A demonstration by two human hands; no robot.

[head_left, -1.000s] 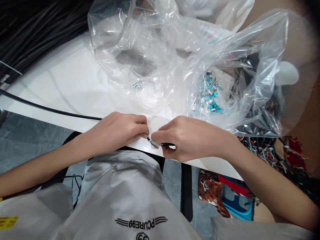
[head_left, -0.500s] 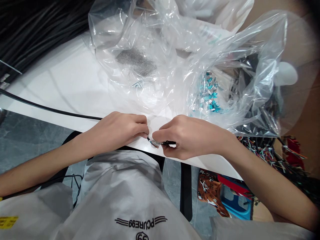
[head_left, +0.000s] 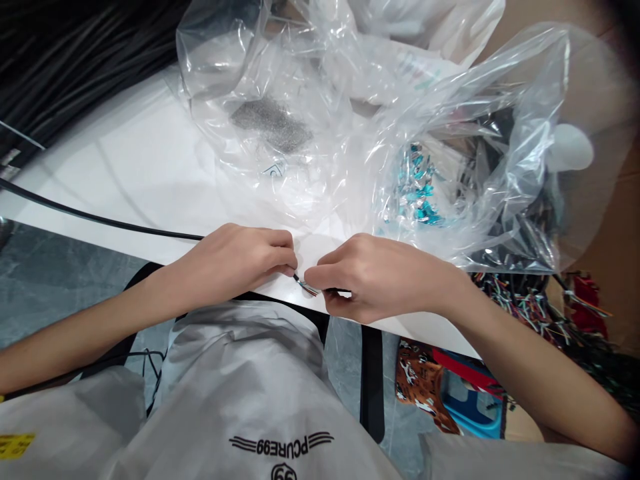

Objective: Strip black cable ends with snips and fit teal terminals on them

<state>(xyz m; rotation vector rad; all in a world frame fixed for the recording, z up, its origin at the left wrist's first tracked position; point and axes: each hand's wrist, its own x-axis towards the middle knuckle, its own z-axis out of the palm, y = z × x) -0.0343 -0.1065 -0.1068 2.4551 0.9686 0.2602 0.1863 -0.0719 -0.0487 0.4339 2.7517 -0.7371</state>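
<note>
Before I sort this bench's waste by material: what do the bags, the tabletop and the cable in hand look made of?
The bags look like thin clear plastic film: crinkled, glossy, see-through. The tabletop is smooth matte white, perhaps laminate; its core does not show. The cable, pinched by the left hand, has a black rubbery or plastic jacket; the thin coloured strands at the right hand seem plastic-insulated.

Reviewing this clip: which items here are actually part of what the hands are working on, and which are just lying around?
In hand:
- left hand, pinching the thin black cable
- right hand, at the cable's bared coloured wire ends

Lying about:
- crumpled clear plastic bags
- teal bits inside one bag
- heap of coloured wire offcuts
- white tabletop
</note>
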